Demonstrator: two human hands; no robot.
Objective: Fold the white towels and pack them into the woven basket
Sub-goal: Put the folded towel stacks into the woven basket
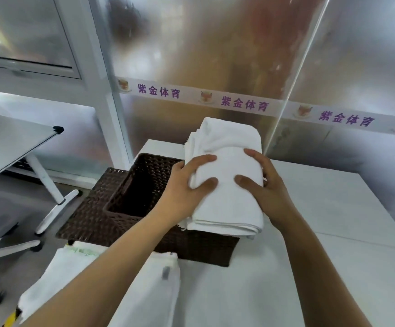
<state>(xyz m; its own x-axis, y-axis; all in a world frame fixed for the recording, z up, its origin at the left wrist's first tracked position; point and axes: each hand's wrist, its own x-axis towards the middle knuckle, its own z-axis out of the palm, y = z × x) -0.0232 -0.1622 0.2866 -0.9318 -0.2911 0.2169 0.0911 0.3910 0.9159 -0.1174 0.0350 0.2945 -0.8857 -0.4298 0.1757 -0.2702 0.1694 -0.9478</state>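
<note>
— Where do we have the folded towel (225, 185)?

— Up in both hands, over the right half of the woven basket (130, 197) on the white surface (333, 232). Our left hand (187, 185) has its grip clamped on the towel's left edge, thumb on top; our right hand (265, 187) clamps the right edge likewise.

— And the others?

— More white towels (149, 286) lie near us, just before the basket, under our left forearm.

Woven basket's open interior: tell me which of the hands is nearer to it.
Left. The left hand grips the folded towel's left edge directly beside the woven basket opening; the right hand grips the towel's far side, away from it.
</note>
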